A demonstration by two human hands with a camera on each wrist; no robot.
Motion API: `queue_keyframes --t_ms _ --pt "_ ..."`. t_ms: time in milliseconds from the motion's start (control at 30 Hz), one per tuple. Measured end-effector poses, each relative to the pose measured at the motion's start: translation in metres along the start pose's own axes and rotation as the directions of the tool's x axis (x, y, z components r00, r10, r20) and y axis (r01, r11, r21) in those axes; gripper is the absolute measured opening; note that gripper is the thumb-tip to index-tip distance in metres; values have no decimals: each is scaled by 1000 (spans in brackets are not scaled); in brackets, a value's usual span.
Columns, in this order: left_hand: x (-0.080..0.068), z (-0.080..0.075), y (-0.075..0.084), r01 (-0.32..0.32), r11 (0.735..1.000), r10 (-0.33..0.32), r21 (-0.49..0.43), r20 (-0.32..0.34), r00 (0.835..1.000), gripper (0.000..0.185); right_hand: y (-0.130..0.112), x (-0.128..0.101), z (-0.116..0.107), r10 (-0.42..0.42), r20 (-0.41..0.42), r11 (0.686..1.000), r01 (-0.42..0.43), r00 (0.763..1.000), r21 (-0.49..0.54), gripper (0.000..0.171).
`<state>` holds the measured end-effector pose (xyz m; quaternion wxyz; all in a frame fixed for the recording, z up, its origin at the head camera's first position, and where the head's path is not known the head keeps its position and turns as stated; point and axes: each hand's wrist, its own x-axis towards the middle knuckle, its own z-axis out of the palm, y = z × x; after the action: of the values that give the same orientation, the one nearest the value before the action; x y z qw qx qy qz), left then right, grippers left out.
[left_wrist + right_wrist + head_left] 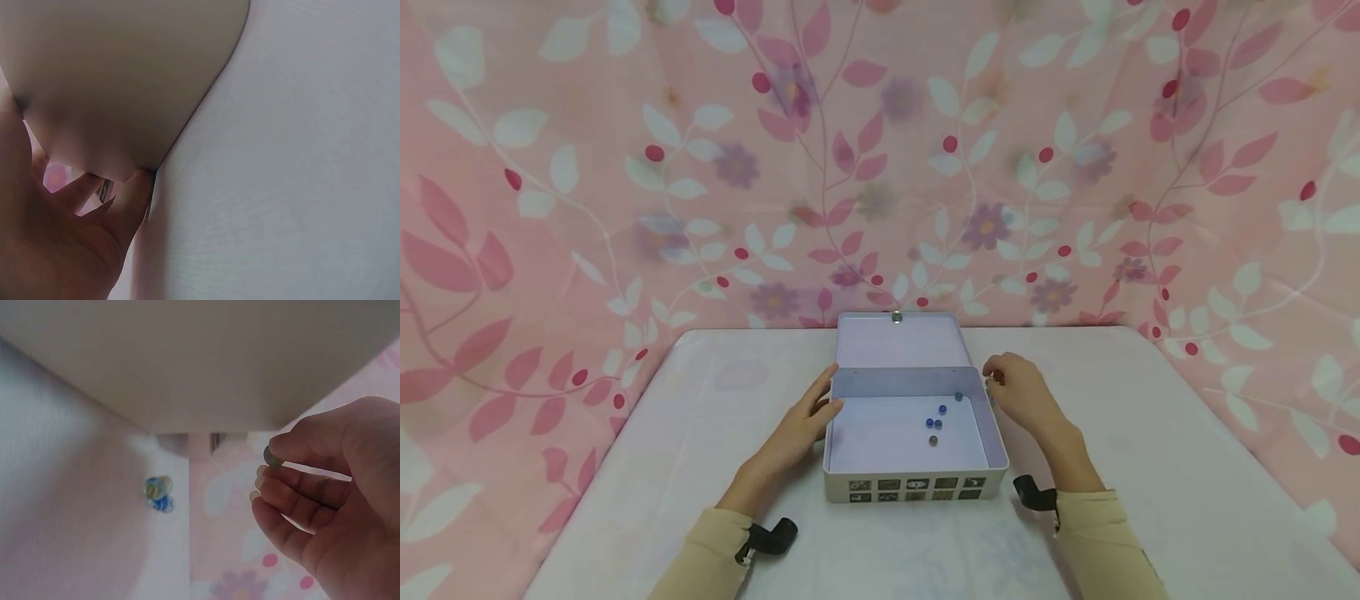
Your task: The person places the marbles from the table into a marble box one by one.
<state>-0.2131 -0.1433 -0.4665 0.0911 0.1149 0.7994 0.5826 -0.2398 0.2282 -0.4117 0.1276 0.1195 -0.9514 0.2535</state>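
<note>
A metal tin box [917, 490] with small dark printed squares on its front stands on the table, its hinged lid [902, 340] tipped back. Inside lie several marbles [933, 441], mostly blue, with a brownish one nearest the front. My left hand [801, 425] rests against the tin's left side, fingers extended along the wall. Just off the right rim, my right hand [1022, 392] pinches a dark greenish marble [272, 457] between thumb and forefinger. In the right wrist view, a little cluster of clear marbles with blue and yellow swirls [159, 490] sits on the table by the tin's right side.
A white cloth [737, 392] covers the table. Behind it hangs a pink curtain [865, 167] with leaves and flowers. A black wrist camera [772, 537] sits at the left cuff, another wrist camera [1034, 493] at the right.
</note>
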Motion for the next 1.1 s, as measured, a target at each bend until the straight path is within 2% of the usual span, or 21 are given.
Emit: queue_keyframes --t_ms 267,567,733,933,1100 --pt "1 -1 -2 -4 1000 4 -1 2 1000 64 -17 -3 1 -43 -78 999 44 996 11 16" --pt "1 0 -2 -13 1000 13 -12 4 1000 65 -37 -6 10 -167 -106 983 174 980 52 13" --pt "1 0 -2 -11 1000 11 -5 2 1000 64 -43 -6 20 -220 -72 974 223 973 30 14" --pt "2 0 -2 -12 1000 12 -8 -2 1000 64 -49 -7 30 -308 -30 951 308 951 -7 13" --pt "2 0 -2 -10 1000 10 -9 -3 1000 65 -52 -9 36 -319 -7 947 319 948 -28 13"
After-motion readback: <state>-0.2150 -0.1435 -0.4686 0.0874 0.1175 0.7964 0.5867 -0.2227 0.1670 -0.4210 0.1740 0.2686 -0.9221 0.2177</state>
